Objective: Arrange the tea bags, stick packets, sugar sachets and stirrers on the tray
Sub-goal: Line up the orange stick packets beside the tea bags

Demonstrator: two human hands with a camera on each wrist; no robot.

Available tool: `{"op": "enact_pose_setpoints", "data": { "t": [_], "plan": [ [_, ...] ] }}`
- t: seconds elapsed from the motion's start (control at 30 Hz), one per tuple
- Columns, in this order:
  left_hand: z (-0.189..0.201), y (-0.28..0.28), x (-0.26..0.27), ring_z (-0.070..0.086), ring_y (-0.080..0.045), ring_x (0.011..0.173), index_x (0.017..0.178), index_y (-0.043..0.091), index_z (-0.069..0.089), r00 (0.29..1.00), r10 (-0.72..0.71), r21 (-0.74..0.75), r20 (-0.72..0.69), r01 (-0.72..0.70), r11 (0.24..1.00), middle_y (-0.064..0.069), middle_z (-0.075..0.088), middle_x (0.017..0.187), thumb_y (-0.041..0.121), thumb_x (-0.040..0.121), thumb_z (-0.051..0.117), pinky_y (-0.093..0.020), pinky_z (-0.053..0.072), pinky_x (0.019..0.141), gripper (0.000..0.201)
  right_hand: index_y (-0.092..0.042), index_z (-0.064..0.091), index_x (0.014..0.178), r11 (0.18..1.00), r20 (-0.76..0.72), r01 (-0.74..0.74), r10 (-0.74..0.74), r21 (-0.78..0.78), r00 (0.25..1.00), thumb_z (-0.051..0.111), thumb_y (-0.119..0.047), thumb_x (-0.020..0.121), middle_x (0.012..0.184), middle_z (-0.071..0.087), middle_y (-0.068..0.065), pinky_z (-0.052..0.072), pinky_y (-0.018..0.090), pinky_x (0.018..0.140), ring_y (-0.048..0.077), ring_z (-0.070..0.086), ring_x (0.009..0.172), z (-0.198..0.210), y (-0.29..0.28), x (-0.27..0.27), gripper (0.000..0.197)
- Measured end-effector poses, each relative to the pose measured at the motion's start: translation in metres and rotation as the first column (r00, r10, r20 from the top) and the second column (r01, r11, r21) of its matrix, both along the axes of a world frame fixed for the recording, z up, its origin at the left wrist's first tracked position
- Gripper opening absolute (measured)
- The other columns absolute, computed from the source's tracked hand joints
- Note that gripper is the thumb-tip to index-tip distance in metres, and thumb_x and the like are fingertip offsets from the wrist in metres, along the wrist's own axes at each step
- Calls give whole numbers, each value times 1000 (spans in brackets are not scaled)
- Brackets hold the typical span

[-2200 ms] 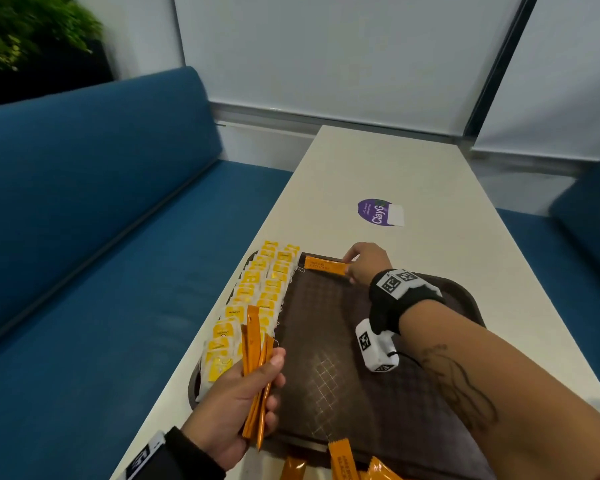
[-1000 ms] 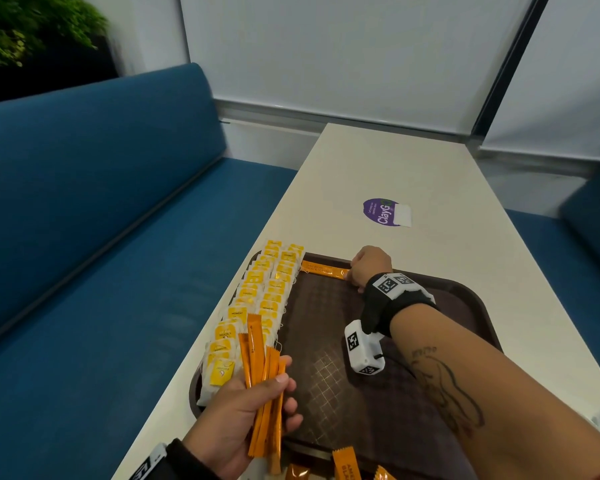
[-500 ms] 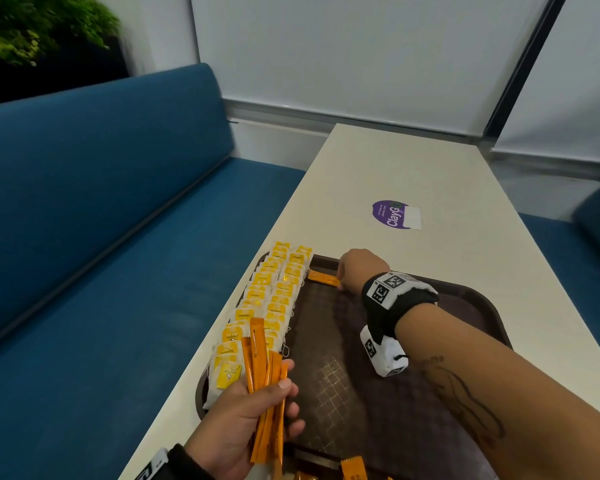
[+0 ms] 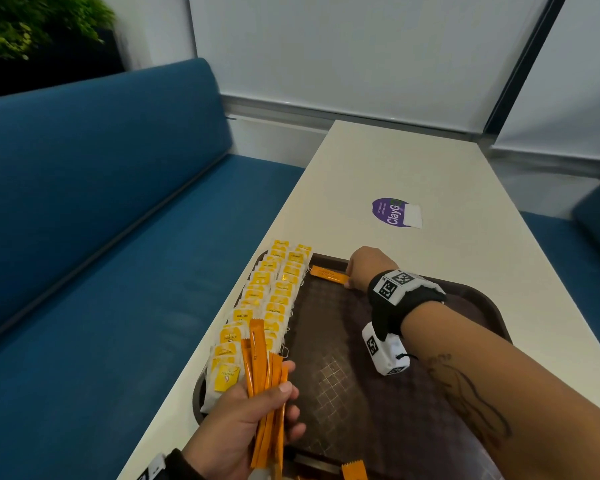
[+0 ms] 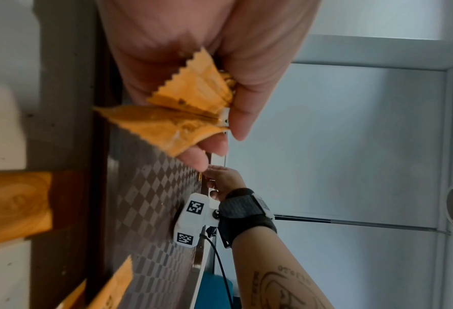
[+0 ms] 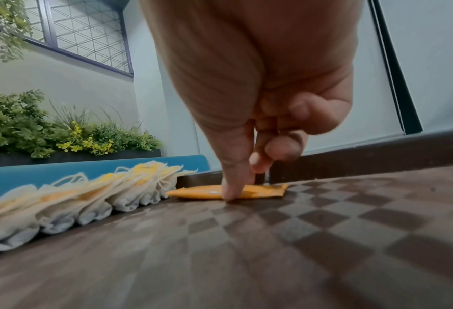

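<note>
A dark brown tray point(image 4: 482, 296) lies on the white table. Two columns of yellow-labelled tea bags point(image 4: 274, 292) run along its left side. At the tray's far rim an orange stick packet point(image 4: 328, 275) lies flat, its left end next to the last tea bags point(image 6: 74, 200). My right hand point(image 4: 349, 284) pinches this packet point(image 6: 262, 192) between thumb and a fingertip against the tray floor point(image 6: 299, 240), the other fingers curled. Near the tray's front-left corner my left hand point(image 4: 278, 403) grips a bunch of several orange stick packets point(image 4: 264, 368), whose serrated ends point(image 5: 193, 94) stick out below the fist.
More orange packets point(image 4: 354, 471) lie at the tray's near edge. A purple round sticker point(image 4: 395, 212) is on the table point(image 4: 413, 161) beyond the tray. A blue bench point(image 4: 101, 220) runs along the left, another blue seat point(image 4: 568, 244) on the right.
My right hand has lowered the single packet flat onto the tray by the far rim, close to the tea bags. My left hand keeps the bunch in much the same place.
</note>
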State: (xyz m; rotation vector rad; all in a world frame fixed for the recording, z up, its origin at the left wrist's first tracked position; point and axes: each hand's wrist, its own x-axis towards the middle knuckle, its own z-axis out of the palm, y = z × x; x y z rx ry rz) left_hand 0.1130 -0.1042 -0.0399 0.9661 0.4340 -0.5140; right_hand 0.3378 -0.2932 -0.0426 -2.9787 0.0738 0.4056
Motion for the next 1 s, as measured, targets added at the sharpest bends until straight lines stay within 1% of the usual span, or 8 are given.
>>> {"op": "enact_pose_setpoints", "data": {
  "t": [0.07, 0.17, 0.3, 0.37, 0.43, 0.63, 0.83, 1.0],
  "plan": [
    [-1, -1, 0, 64, -24, 55, 109, 6, 63, 1000, -4, -5, 1, 4, 1000, -15, 66, 69, 2, 83, 59, -36, 57, 52, 26, -6, 66, 101, 999, -42, 13, -14, -44, 999, 76, -28, 78, 89, 62, 5, 49, 30, 74, 22, 60, 82, 4, 0, -1, 33],
    [-1, -3, 0, 63, -24, 55, 109, 6, 62, 1000, -19, -14, 2, 19, 1000, -15, 66, 69, 1, 81, 60, -36, 57, 52, 28, -5, 62, 100, 996, -87, 35, -42, -79, 995, 75, -25, 80, 88, 57, 6, 49, 31, 79, 26, 63, 94, 10, -2, -5, 32],
    [0, -5, -1, 63, -24, 53, 106, 6, 63, 999, -31, -17, 7, 31, 999, -15, 66, 68, -1, 80, 60, -35, 56, 49, 27, -5, 62, 98, 998, 14, 44, -43, -38, 999, 60, -10, 89, 94, 60, 9, 44, 29, 72, 26, 62, 93, 15, 1, -5, 10],
    [0, -5, -1, 63, -25, 53, 106, 6, 63, 1000, -29, -4, 7, 29, 1000, -15, 65, 67, -2, 81, 60, -35, 56, 48, 26, -3, 63, 100, 1000, 51, 25, -25, -13, 998, 52, -6, 91, 103, 64, 11, 44, 28, 72, 26, 61, 91, 15, 5, -3, 15],
    [0, -4, -1, 63, -25, 53, 106, 6, 63, 1000, -30, 10, 3, 30, 1000, -15, 65, 67, -2, 81, 60, -35, 55, 48, 26, -2, 64, 99, 1000, 81, 0, 0, 0, 997, 51, -4, 91, 106, 66, 12, 44, 27, 70, 25, 59, 85, 16, 10, -1, 16],
    [-1, 3, -2, 63, -24, 52, 108, 5, 63, 999, -34, 26, 11, 33, 999, -15, 66, 66, -1, 78, 62, -35, 56, 48, 30, -1, 66, 104, 999, 108, -41, 40, 4, 993, 51, -5, 91, 111, 65, 14, 48, 30, 81, 28, 62, 102, 20, 22, 6, 20],
    [0, 2, -1, 63, -25, 53, 108, 6, 62, 997, -70, 17, 18, 69, 997, -15, 66, 66, 4, 62, 67, -36, 55, 49, 46, -2, 65, 106, 999, 151, -42, 45, -24, 987, 45, -1, 92, 115, 64, 14, 46, 30, 81, 28, 61, 104, 24, 23, 5, 24],
    [-2, 1, -1, 64, -25, 52, 108, 6, 62, 997, -77, 13, 8, 76, 997, -15, 66, 66, 4, 60, 67, -36, 55, 49, 48, 0, 61, 109, 995, 176, -80, 89, -57, 980, 42, 1, 93, 117, 62, 15, 46, 30, 87, 28, 60, 107, 21, 22, 1, 25]
  ]
}}
